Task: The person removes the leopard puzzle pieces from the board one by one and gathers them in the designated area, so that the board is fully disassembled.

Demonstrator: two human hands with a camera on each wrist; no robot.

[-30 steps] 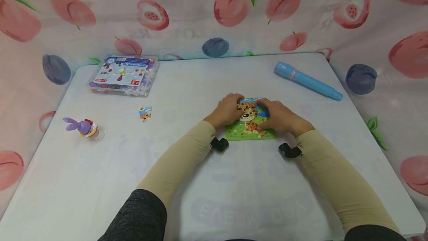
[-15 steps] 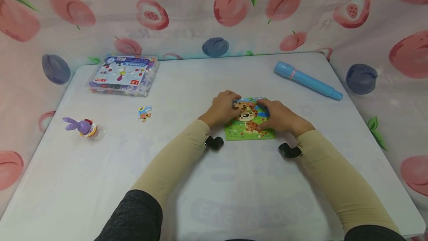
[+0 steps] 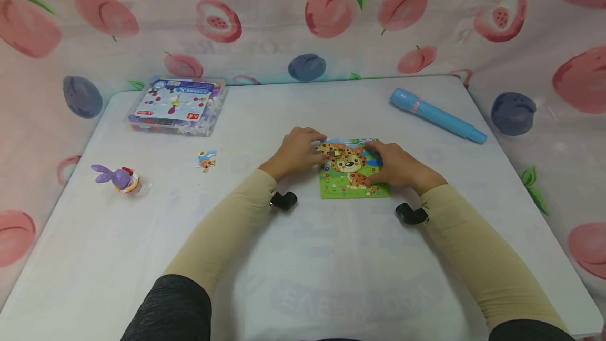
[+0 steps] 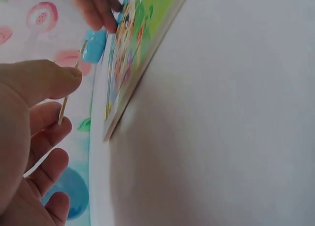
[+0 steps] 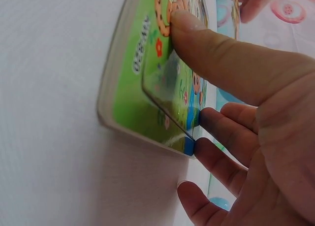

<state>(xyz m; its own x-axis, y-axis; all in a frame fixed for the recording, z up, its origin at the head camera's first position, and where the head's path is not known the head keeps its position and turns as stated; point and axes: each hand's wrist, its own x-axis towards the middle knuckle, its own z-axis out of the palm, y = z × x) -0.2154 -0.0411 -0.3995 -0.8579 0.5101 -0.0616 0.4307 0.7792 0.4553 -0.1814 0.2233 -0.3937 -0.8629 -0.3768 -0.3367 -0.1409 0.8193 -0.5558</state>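
A jigsaw puzzle board (image 3: pixel 342 188) with a spotted cartoon leopard on green lies flat on the white table. My left hand (image 3: pixel 294 152), just off the board's left side, pinches a thin puzzle piece (image 4: pixel 63 109) between thumb and fingertips; the left wrist view catches it edge-on. Spotted print shows on this piece in the head view, where it overlaps the board's upper left corner. My right hand (image 3: pixel 399 166) holds the board's right side: its thumb (image 5: pixel 216 48) lies across the printed face and its fingers reach the edge. A pale patch shows by the leopard's head.
A loose puzzle piece (image 3: pixel 206 160) lies left of the board. Farther left stands a purple rabbit-eared figure (image 3: pixel 118 178). Behind them is a clear plastic case (image 3: pixel 174 107) with a printed label. A blue tube-shaped object (image 3: pixel 437 116) lies at the back right.
My left hand has drawn left from over the board, carrying the pinched puzzle piece with it, and more of the leopard's face shows. The right hand stays in place on the board.
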